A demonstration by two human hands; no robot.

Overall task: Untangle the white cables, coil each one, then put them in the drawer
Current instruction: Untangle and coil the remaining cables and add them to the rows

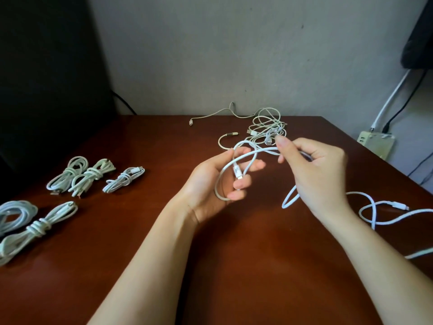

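Observation:
Above the middle of the brown table (164, 231) my left hand (218, 181) holds, palm up, a loop of a white cable (248, 152) with its plug end lying across the fingers. My right hand (314, 174) pinches the same cable a little to the right, between thumb and fingers. The rest of this cable (386, 219) trails off over the table's right side. A tangle of white cables (267, 127) lies at the back of the table, just beyond my hands. Several coiled and tied cables (91, 174) lie at the left, and two bigger bundles (39, 226) at the near left.
A grey wall stands behind the table. A dark panel (46, 78) fills the left background. A power strip (375, 141) with cords sits beyond the table's right edge. No drawer is in view.

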